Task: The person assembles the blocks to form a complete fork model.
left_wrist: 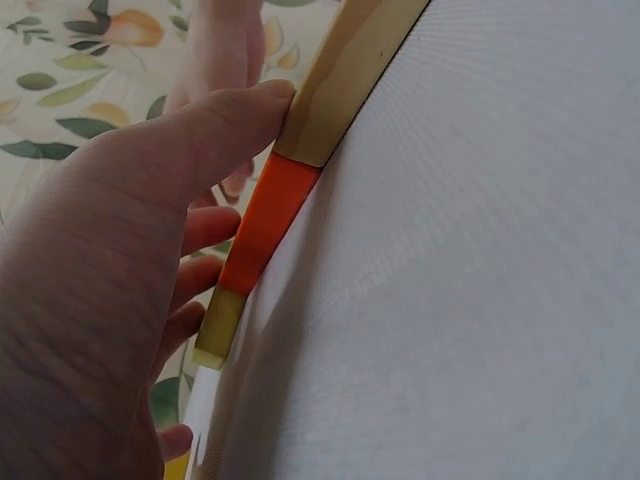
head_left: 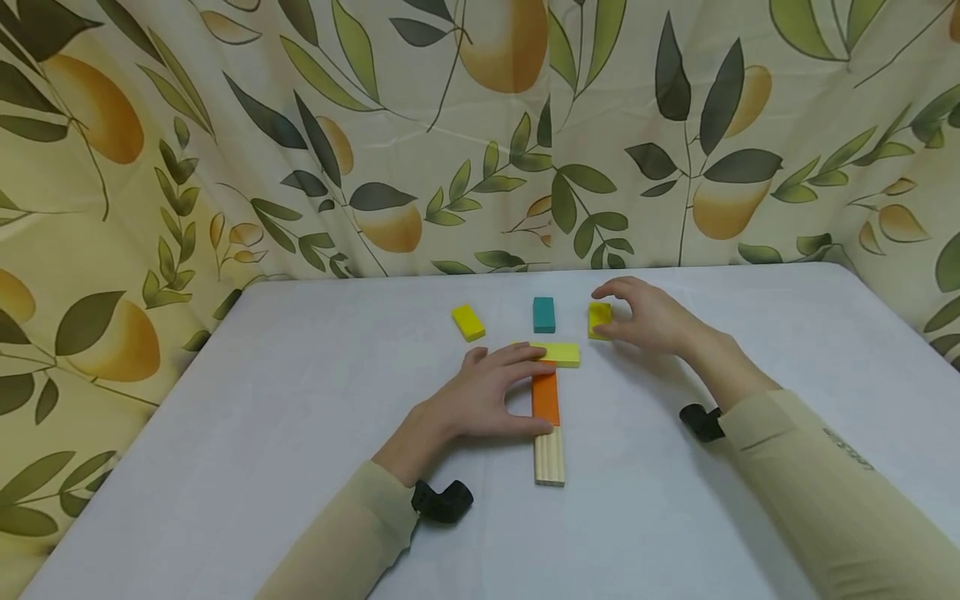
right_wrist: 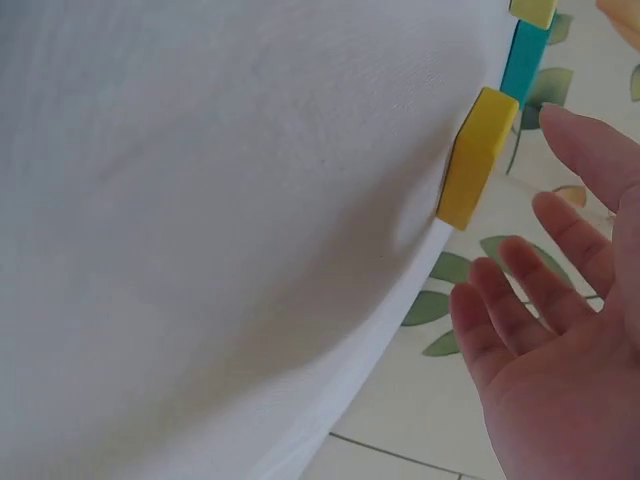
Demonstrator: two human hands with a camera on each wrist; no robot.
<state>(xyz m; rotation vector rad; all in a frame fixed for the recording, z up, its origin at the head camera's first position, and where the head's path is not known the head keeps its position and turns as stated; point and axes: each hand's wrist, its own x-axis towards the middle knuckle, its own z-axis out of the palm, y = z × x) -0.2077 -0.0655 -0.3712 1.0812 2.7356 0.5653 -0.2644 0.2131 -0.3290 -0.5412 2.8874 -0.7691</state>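
Down the middle of the white table runs a line of blocks: a ridged wooden block [head_left: 550, 462], an orange block [head_left: 546, 404] and a light yellow block [head_left: 566, 356] set crosswise at its far end. My left hand [head_left: 480, 396] lies along this line with extended fingers. Its thumb touches the wooden block near the orange joint, and its fingertips reach over the orange and light yellow blocks. My right hand [head_left: 660, 321] hovers around a yellow block [right_wrist: 477, 160], with thumb and fingers spread; the right wrist view shows a gap between hand and block.
A teal block [head_left: 543, 315] stands behind the light yellow one. Another yellow block [head_left: 468, 322] lies slanted to the left. The white-covered table [head_left: 300, 417] ends at a patterned curtain [head_left: 480, 225] with fruit and leaves.
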